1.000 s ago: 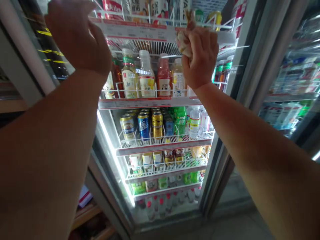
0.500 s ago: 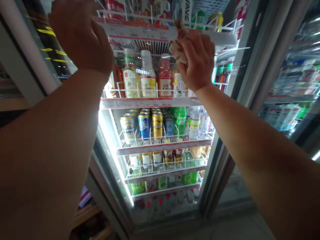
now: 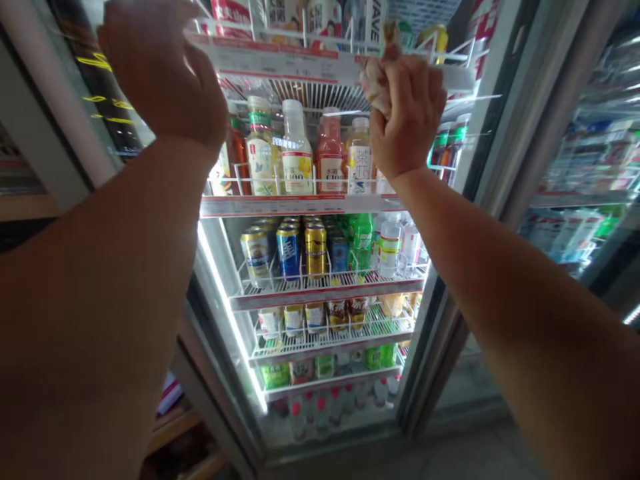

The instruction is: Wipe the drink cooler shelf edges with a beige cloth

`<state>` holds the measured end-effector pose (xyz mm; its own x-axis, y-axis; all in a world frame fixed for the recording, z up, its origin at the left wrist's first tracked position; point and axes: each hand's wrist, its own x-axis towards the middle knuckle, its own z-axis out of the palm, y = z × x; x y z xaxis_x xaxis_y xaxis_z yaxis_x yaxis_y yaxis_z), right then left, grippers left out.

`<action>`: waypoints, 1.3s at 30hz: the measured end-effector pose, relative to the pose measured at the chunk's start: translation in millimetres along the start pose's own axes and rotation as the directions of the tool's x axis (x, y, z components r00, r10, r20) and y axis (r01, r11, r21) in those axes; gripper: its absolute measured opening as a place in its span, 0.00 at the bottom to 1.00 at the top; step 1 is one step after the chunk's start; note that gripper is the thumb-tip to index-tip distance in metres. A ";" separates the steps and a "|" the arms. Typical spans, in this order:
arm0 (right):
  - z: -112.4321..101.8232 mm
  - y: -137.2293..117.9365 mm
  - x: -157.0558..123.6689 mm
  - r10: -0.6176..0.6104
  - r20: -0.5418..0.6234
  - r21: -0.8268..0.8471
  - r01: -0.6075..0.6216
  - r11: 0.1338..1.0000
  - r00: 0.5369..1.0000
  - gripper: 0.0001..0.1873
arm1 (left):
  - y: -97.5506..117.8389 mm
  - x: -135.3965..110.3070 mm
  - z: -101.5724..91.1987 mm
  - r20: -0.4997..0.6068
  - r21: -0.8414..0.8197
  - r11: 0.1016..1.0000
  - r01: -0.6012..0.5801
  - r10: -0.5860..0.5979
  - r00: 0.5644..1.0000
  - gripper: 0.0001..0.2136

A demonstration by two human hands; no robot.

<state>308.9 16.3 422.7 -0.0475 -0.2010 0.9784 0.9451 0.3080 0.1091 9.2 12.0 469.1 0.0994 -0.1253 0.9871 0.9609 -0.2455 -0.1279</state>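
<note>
Upper right, a crumpled, pale cloth [image 3: 376, 88] is squeezed by the right hand [image 3: 412, 115], seemingly for wiping; steady pressing is needed next. The left hand [image 3: 163, 77] can't be made out.

The left hand [image 3: 163, 73] is before the upper left of the cooler [image 3: 483, 170], the right hand [image 3: 410, 113] before the upper right, a cloth [image 3: 376, 87] in its grip. Behind and between them, upright bottles [image 3: 297, 157] line a shelf [image 3: 280, 207]. One shelf [image 3: 320, 293] down, cans [image 3: 289, 252] stand left of other bottles [image 3: 361, 237].
</note>
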 end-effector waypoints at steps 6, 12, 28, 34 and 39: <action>-5.3 -1.8 -1.4 -0.260 0.173 0.084 0.249 0.965 0.950 0.19 | -2.4 0.1 3.6 -0.022 0.020 0.999 -0.033 0.034 0.999 0.20; -1.5 -0.4 0.3 0.038 0.039 0.004 -0.038 0.999 0.999 0.20 | -0.7 1.9 1.7 0.022 0.034 0.999 -0.007 0.006 1.000 0.20; -2.6 -1.3 -2.0 -0.209 0.110 0.017 0.208 0.978 0.972 0.19 | 7.3 1.9 -4.7 0.050 0.074 0.997 0.032 -0.036 0.998 0.20; -3.7 0.7 -1.8 -0.140 0.082 0.024 0.138 0.990 0.987 0.20 | 13.4 2.0 -9.8 0.080 0.103 0.994 0.048 -0.056 0.995 0.19; -5.3 -0.9 -1.5 -0.213 0.172 0.038 0.210 0.977 0.962 0.19 | 9.8 2.4 -6.6 0.076 0.096 0.994 0.047 -0.054 0.996 0.20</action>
<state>309.8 11.4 420.2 -0.3027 -0.0993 0.9479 0.9011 0.2943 0.3185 17.1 3.0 469.6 0.0663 -0.0386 0.9971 0.9849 -0.1577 -0.0716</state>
